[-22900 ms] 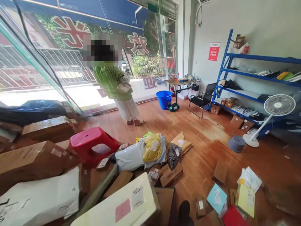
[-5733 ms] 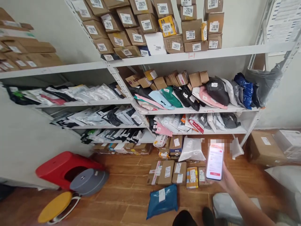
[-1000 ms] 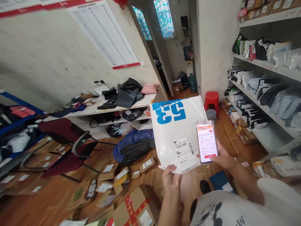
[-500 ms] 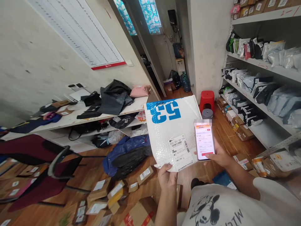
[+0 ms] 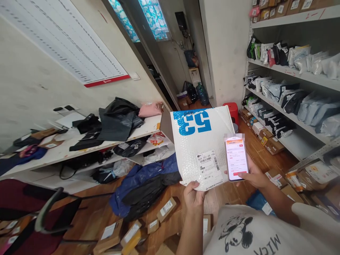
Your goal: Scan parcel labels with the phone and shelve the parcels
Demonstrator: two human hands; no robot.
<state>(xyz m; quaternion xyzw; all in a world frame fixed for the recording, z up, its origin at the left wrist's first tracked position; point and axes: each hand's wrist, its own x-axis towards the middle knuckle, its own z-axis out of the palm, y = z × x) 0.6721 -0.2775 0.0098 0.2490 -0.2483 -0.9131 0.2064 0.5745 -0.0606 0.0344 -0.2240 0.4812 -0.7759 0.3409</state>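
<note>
Your left hand [image 5: 195,196] pinches the white parcel [image 5: 200,141] at its lower left corner, thumb on the face, fingers under; your right hand [image 5: 253,175] grips the phone [image 5: 236,161], thumb on the lower part of the lit screen. Parcel is up in front of you, above the floor, face toward you: large blue figures at the far edge, a barcode label [image 5: 208,164] toward the near one. Phone overlaps the parcel's right side; whether the two touch, you cannot tell. To the left, a table [image 5: 145,132] carries black bags [image 5: 119,118] and a pink bag [image 5: 150,109]; a dark red chair [image 5: 23,198] stands near it. Blue bundle [image 5: 118,198] on the floor beside the table, small boxes [image 5: 166,208] nearer you. Red stool [image 5: 230,111] partly hidden behind the parcel. To the right, white shelves [image 5: 294,21] hold rows of packets [image 5: 281,95].
</note>
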